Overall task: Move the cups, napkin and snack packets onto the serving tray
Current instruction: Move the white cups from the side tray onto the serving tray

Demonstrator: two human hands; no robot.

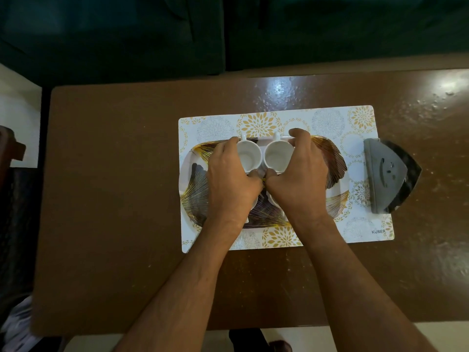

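Note:
Two white cups stand side by side on the leaf-patterned serving tray (335,158), near its far edge, handles pointing away from me. My left hand (229,179) wraps around the left cup (248,156). My right hand (299,176) wraps around the right cup (278,156). A sliver of yellow packet (264,182) shows between my thumbs, and white shapes peek out under my palms; I cannot tell what they are. No napkin is clearly visible.
The tray rests on a white floral placemat (360,123) on a brown table (114,174). A grey napkin holder (388,174) lies at the placemat's right edge. A dark sofa sits beyond the table's far edge.

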